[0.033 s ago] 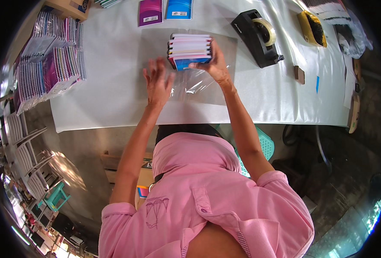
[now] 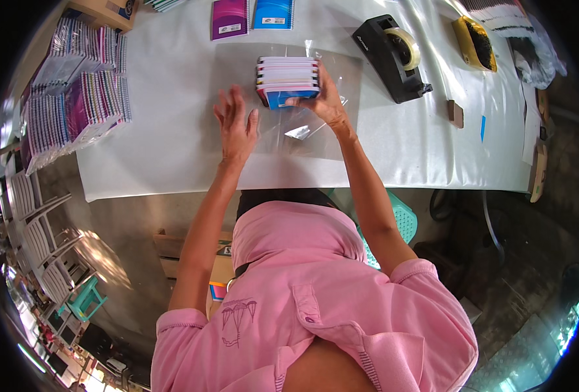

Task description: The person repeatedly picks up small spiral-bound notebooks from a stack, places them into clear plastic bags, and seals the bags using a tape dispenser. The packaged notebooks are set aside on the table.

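Gripping with the right hand (image 2: 329, 104) a stack of notebooks (image 2: 288, 75) in the upper middle of the frame, pressing the thumb on its blue front and curling the fingers around its right end. Holding the left hand (image 2: 238, 129) open, with fingers spread, near the stack at its lower left, apart from it. Can see below the stack a shiny clear plastic film (image 2: 299, 132), over a grey sheet (image 2: 349, 134) on the white table (image 2: 149, 130); cannot tell if resting there or lifted a little. Farther out, can see a black tape dispenser (image 2: 376, 55) at upper right, a purple notebook (image 2: 229, 14) and a blue notebook (image 2: 272, 12) at the top edge, and wrapped notebook piles (image 2: 90, 104) at upper left.
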